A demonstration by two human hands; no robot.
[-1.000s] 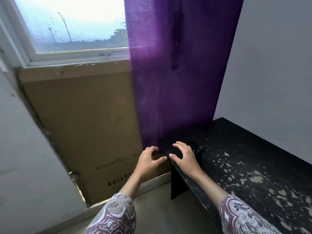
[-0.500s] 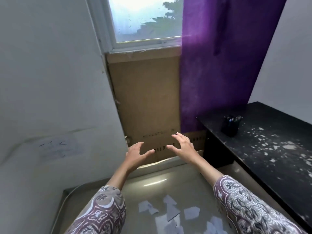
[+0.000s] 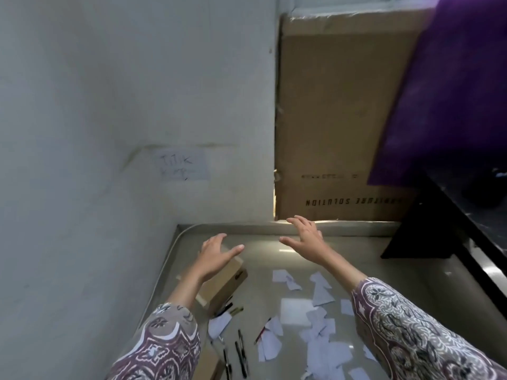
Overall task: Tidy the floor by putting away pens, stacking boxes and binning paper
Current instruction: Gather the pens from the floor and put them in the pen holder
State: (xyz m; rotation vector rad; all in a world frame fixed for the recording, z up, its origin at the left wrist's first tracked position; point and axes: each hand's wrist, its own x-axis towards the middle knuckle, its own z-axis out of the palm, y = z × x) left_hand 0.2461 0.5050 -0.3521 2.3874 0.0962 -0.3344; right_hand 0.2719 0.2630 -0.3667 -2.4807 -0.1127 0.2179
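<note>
Now, starting at your left, a taped paper note point(image 3: 183, 164) with handwriting sits on the white wall point(image 3: 82, 105), well above and left of your fingers. Your left hand point(image 3: 214, 256) hovers over the floor point(image 3: 356, 242) with its fingers spread and relaxed, gripping nothing. Right under its palm and fingers lies a small cardboard box point(image 3: 223, 281), tilted, and you cannot tell whether the hand touches it. Below your left wrist, several pens point(image 3: 240, 349) lie scattered on the floor, some beside a second cardboard box point(image 3: 210, 363) at the bottom edge, half hidden by your patterned sleeve point(image 3: 167, 344).

Between your two forearms, and nearer you than either set of fingertips, torn paper scraps point(image 3: 318, 322) are strewn over the floor. Your right hand point(image 3: 307, 239) hangs with fingers apart and lightly bent, holding nothing. Just beyond its fingertips a tall cardboard carton point(image 3: 334, 105) leans upright against the wall. Right of that hand hangs a purple curtain point(image 3: 450, 86), and beneath it a black table point(image 3: 450, 223) runs along the right side.
</note>
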